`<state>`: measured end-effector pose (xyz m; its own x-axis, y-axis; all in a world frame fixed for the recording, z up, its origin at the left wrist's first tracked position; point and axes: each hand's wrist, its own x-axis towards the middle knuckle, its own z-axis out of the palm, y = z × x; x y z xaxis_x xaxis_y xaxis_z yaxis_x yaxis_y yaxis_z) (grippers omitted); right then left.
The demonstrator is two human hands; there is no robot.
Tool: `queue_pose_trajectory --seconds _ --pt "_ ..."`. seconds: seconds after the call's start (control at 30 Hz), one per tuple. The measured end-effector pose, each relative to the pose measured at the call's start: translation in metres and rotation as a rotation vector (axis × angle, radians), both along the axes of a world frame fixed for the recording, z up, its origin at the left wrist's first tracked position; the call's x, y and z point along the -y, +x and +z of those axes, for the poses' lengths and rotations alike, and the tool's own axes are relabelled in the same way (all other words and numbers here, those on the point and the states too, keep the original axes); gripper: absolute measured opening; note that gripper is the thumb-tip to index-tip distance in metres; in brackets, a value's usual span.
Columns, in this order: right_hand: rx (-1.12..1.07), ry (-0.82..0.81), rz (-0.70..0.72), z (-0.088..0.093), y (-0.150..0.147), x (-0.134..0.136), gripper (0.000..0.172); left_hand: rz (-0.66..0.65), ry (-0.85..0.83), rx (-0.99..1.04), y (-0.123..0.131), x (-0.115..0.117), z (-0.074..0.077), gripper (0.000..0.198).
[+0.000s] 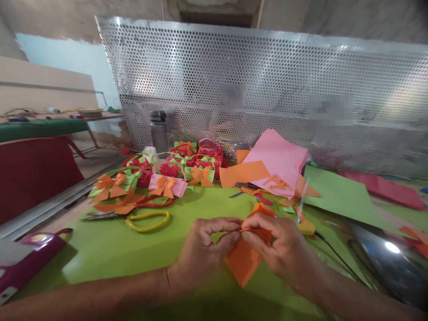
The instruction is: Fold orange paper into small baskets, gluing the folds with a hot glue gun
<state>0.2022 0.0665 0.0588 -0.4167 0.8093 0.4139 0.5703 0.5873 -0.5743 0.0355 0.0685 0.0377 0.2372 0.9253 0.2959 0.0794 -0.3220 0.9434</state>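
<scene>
Both hands meet over the green table, pinching a folded piece of orange paper [245,261]. My left hand [209,243] grips its middle edge between thumb and fingers. My right hand [276,238] pinches the same fold from the other side, fingertips nearly touching the left ones. One part of the paper points down toward me, and another part shows above the right fingers. Ahead and to the left lie scissors [147,221] with a yellow and a red handle loop. An orange paper bow [122,203] rests against their blades.
Several small paper bags with bows [167,185] crowd the back left, before a grey bottle [159,133]. Pink sheets [267,156], a green sheet [341,194] and a yellow glue gun [306,228] with a cord lie right. A purple device [36,254] stands left. Perforated metal panel [200,67] closes the back.
</scene>
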Motion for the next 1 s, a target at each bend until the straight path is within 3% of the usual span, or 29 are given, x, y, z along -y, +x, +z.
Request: queue_pose_trajectory --seconds 0.3,0.57,1.0 --pt "-0.041 0.012 0.079 -0.0025 0.0 0.0001 0.01 -0.046 -0.008 0.019 -0.0003 0.0025 0.0009 0.014" --pt "0.027 0.09 0.009 -0.0051 0.001 -0.0001 0.011 -0.004 0.02 0.012 -0.0018 0.001 -0.0018 0.012" --pt "-0.051 0.107 0.014 -0.0048 -0.0006 -0.0017 0.015 0.017 -0.047 0.035 0.0007 0.0012 -0.0034 0.011"
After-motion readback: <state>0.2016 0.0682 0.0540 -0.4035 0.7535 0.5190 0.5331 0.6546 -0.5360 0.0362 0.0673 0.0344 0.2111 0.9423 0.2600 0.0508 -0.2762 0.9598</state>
